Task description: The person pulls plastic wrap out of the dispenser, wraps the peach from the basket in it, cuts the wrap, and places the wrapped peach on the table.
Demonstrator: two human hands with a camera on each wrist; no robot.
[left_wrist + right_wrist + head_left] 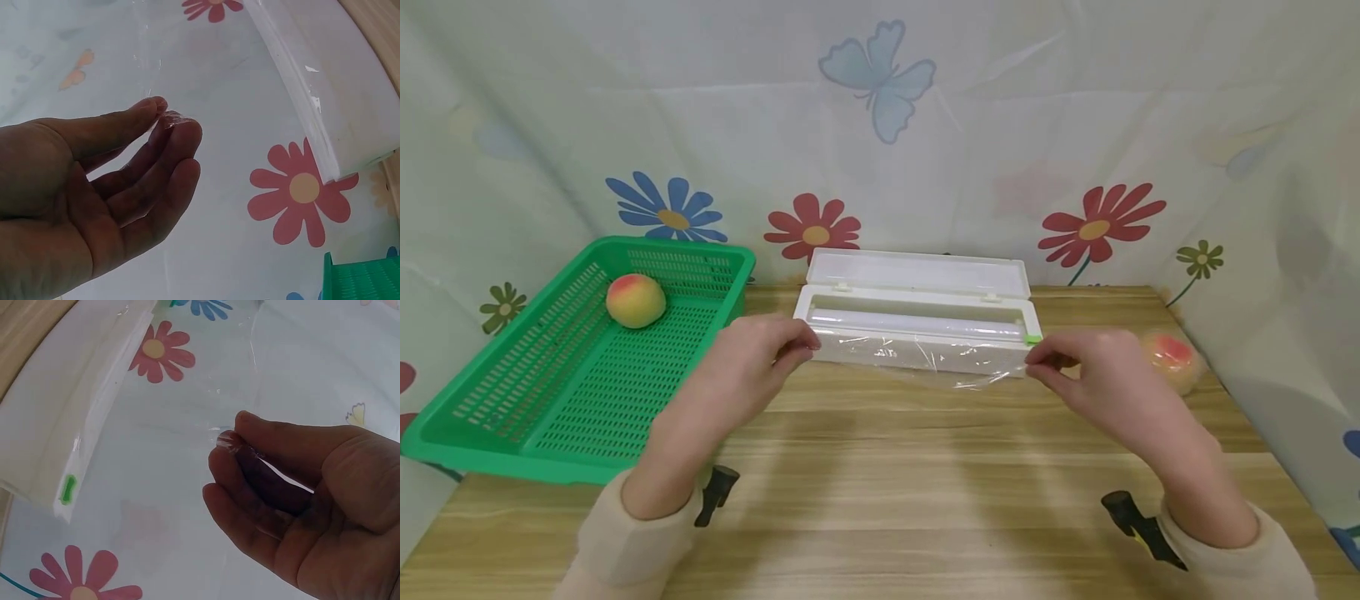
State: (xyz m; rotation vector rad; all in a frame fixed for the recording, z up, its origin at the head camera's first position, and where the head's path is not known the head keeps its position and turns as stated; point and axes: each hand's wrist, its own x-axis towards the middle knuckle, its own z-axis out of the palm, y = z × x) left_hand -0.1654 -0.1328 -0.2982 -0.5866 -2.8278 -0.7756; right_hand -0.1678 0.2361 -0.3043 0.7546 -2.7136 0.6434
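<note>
Your left hand [756, 354] and right hand [1097, 367] each pinch clear film [936, 358], thin, glossy and faintly wrinkled, between thumb and fingers. It sags between them at mid-frame, before the open white box [917, 273]; one peach [636, 301] lies in the green basket [497, 462] at left, a second peach [1172, 358] at right.
</note>
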